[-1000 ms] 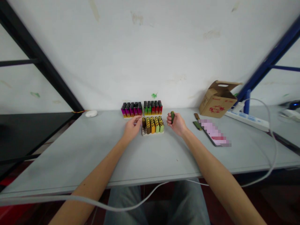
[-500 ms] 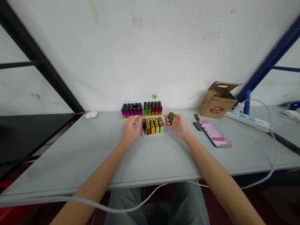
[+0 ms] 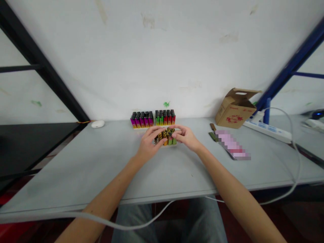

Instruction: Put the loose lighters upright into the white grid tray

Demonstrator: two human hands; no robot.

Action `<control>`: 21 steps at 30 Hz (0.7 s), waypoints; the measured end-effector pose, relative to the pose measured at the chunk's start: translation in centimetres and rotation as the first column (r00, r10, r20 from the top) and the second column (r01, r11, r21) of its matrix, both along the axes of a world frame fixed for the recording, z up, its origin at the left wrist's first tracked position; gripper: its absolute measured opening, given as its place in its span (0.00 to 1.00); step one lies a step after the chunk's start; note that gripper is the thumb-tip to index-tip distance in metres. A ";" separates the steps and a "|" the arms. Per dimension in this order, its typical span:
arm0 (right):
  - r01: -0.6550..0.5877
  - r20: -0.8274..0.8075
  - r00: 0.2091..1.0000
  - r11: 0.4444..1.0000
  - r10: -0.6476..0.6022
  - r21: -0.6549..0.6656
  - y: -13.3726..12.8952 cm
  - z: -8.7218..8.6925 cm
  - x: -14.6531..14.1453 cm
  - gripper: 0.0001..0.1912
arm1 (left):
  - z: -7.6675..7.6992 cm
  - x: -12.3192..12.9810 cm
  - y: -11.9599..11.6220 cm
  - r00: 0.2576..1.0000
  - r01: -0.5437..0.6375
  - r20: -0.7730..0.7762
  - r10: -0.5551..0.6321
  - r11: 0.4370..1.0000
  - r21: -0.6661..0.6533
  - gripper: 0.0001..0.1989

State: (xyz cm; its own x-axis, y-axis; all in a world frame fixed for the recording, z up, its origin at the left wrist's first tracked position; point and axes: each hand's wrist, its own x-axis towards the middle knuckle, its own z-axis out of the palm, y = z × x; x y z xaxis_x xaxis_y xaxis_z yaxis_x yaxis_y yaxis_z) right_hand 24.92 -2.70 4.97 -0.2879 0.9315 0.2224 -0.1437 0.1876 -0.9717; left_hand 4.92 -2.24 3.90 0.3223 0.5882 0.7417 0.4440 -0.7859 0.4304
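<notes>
A pale tray (image 3: 172, 145) of small lighters (image 3: 165, 141), brown, orange and green with gold tops, stands on the table between my hands. My left hand (image 3: 150, 143) reaches over its left side, fingers stretched above the tops and thumb at the front, apart from each other. At the right side, my right hand (image 3: 186, 137) is closed, with thumb and fingertips at the tops of the green lighters. The dark green lighter it held is mostly covered by the fingers. Both hands hide part of the tray.
Behind stand purple lighters (image 3: 142, 120) and green and red lighters (image 3: 165, 117). To the right are a brown lighter (image 3: 212, 127), a green lighter (image 3: 213, 136), a phone (image 3: 231, 145), a cardboard box (image 3: 234, 109) and a power strip (image 3: 269, 131). A white case (image 3: 98, 124) lies left.
My right hand has moved left with the dark green lighter, from beside the tray to over its right side. My left hand has shifted right, onto the tray's left part.
</notes>
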 end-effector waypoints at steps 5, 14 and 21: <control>-0.009 0.013 1.000 0.999 0.009 0.031 -0.7 0.2 -0.6 0.22 | 0.3 0.2 -0.3 0.997 0.065 0.036 -0.069 0.994 0.089 0.10; 0.179 0.083 0.979 0.979 -0.187 0.093 -0.2 0.5 -0.2 0.22 | 1.3 -0.7 0.6 0.959 -0.023 0.283 0.011 0.999 0.040 0.05; 0.416 0.049 0.908 0.910 -0.415 0.009 1.7 -0.5 1.1 0.19 | 0.9 -2.8 2.3 0.926 -0.263 0.284 0.248 0.965 0.015 0.07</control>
State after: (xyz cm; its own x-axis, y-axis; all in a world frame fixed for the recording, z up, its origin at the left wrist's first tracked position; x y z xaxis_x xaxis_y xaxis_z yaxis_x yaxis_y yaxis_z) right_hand 26.06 -1.00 4.47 0.1147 0.9695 0.2168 -0.0052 0.2188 -0.9758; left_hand 2.15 0.07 4.80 -0.0569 0.5820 0.8112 0.5017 -0.6858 0.5272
